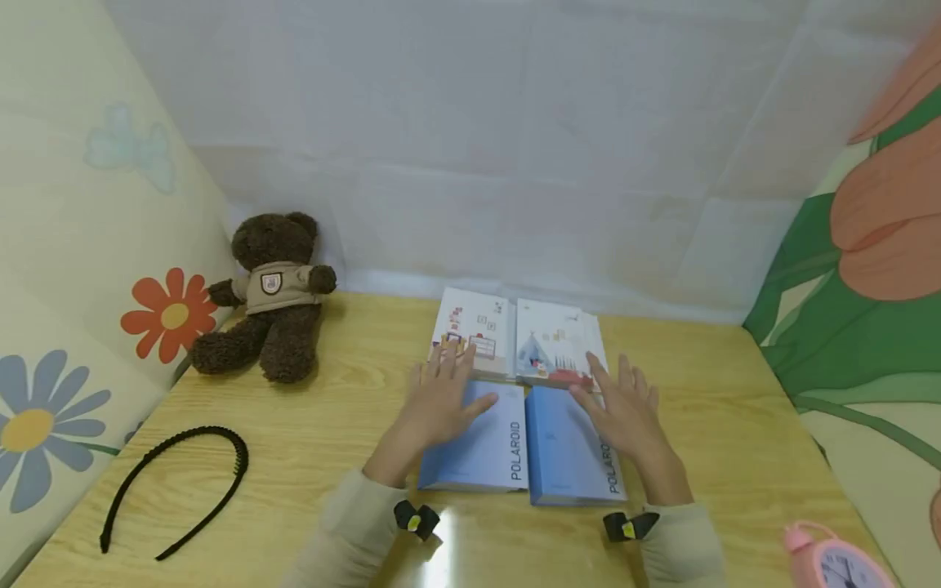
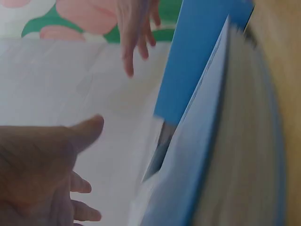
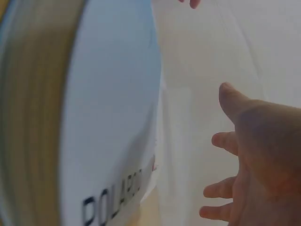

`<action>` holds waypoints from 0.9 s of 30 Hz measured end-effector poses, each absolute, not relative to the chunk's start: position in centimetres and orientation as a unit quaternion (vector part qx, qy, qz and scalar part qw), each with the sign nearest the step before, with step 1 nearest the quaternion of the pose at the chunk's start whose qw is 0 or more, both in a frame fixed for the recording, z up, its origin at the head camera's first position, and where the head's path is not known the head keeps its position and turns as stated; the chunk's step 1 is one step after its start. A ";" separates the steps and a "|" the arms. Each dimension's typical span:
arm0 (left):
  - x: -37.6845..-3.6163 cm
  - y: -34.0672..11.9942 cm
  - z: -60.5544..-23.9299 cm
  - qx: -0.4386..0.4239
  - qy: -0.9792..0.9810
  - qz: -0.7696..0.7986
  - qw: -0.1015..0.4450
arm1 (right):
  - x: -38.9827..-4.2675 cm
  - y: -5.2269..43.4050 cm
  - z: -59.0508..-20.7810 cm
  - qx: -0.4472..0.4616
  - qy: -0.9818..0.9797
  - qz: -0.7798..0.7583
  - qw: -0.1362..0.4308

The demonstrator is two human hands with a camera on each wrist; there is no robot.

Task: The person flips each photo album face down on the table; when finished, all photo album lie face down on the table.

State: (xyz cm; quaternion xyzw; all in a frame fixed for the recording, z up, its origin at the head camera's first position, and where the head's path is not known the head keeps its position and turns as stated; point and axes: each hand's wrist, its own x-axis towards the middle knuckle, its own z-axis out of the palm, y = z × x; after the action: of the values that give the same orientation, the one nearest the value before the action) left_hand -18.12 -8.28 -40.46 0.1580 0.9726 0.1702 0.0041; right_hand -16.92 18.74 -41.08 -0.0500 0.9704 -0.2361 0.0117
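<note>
Books sit four together at the middle of the tabletop (image 1: 316, 457), and everything else is best placed from them; two blue books lettered POLAROID lie side by side at the near edge of the group, the left blue book (image 1: 481, 449) and the right blue book (image 1: 569, 453), spines touching; just beyond them, toward the white back wall, lie two white illustrated books (image 1: 518, 335), also edge to edge, so the four make one tidy block.

Both hands lie spread and flat, fingers straight, pinching nothing; the left hand (image 1: 439, 404) rests across the far left corner of the left blue book, its fingertips reaching onto the white book behind; the right hand (image 1: 625, 412) rests along the right edge of the right blue book, fingertips at the seam with the white book beyond. Placed on the two outer sides like this, the palms seem to hold the block square and keep the covers down, though that is a judgement; the wrist views are blurred and show only open fingers beside a blue cover.

Left of the books and well apart sits a brown teddy bear (image 1: 274, 294), propped near the wall; nearer the person on that side lies a black headband (image 1: 176, 490); right of the books, at the near corner, a pink alarm clock (image 1: 834, 559) peeks in.
</note>
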 end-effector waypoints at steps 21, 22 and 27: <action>-12.5 -0.6 -44.6 0.251 0.954 0.149 0.072 | -15.1 18.5 -44.4 -0.094 0.953 -0.285 0.038; -12.4 -0.4 -44.7 0.248 0.954 0.153 0.069 | -15.0 18.5 -44.4 -0.098 0.952 -0.288 0.036; -11.9 -0.4 -43.8 0.240 0.946 0.199 0.092 | -14.7 18.5 -44.2 -0.117 0.944 -0.308 0.026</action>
State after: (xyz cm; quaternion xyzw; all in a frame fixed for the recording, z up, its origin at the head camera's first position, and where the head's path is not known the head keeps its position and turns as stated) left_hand -11.89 -0.44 -43.84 0.2399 0.9458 0.1988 0.0915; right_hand -14.66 18.45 -44.17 -0.1168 0.9438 -0.3082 0.0260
